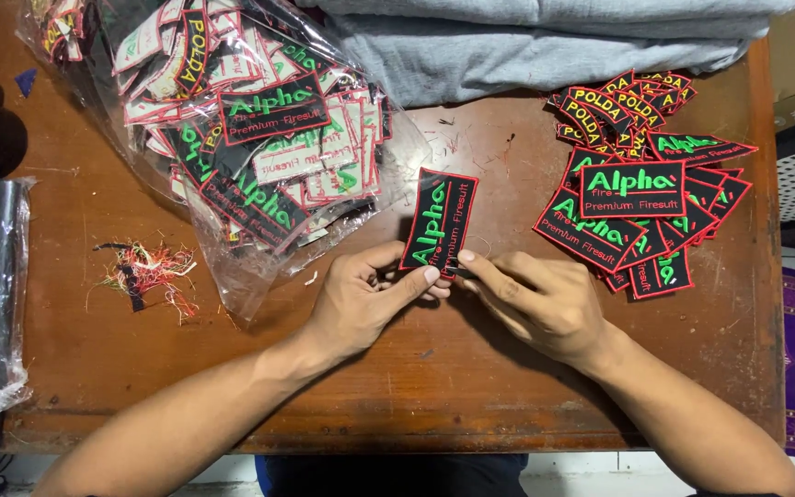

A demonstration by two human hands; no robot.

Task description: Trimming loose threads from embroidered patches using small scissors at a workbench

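Observation:
A black embroidered patch with a red border and green lettering stands on end over the middle of the brown wooden table. My left hand pinches its lower edge between thumb and fingers. My right hand touches the same lower edge with thumb and forefinger from the right. Both forearms reach in from the near table edge.
A clear plastic bag full of similar patches lies at the upper left. A loose pile of patches sits at the right, smaller yellow-lettered ones behind it. Folded grey cloth lies at the back. Thread scraps lie at the left.

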